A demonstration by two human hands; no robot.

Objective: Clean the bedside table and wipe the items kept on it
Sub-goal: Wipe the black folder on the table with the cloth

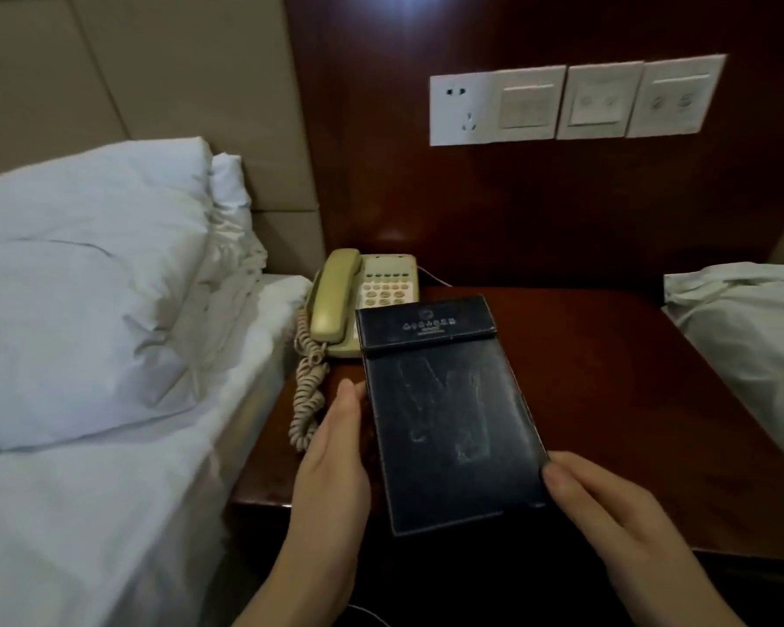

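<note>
Both the left hand [331, 463] and right hand [607, 504] are gripping a dusty black folder [449, 414] above the tabletop's [630, 400] front edge, probably best held steady for wiping.

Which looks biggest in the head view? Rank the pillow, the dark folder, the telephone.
1. Pillow, the largest by far.
2. Dark folder, though it is held nearer the camera, which inflates it.
3. Telephone, partly hidden behind the folder.
</note>
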